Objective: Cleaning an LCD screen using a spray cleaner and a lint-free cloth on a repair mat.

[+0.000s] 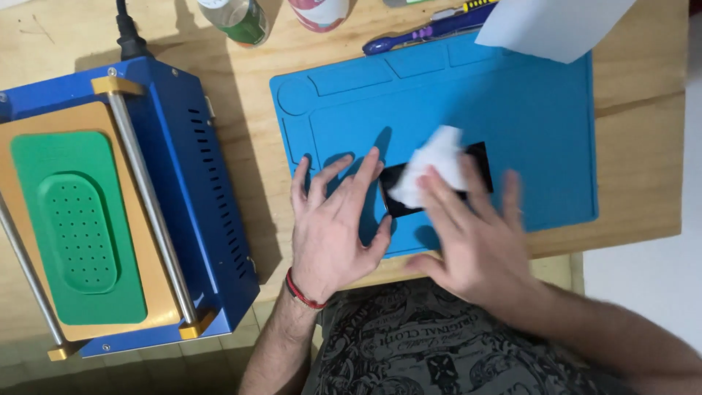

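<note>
A black phone screen [479, 162] lies flat on a blue work mat [512, 110]. My right hand [472, 234] presses a crumpled white tissue [435, 164] onto the black screen with its fingertips; the hand is blurred. My left hand [336, 223] lies flat on the mat with fingers spread, its fingertips touching the left end of the screen. A red string bracelet circles my left wrist.
A blue machine [190, 183] with a green perforated pad [73, 230] and two metal rods stands at the left on the wooden table [636, 183]. Two bottles [238, 18], a purple-handled tool [424, 33] and a white paper sheet [556, 25] lie at the far edge.
</note>
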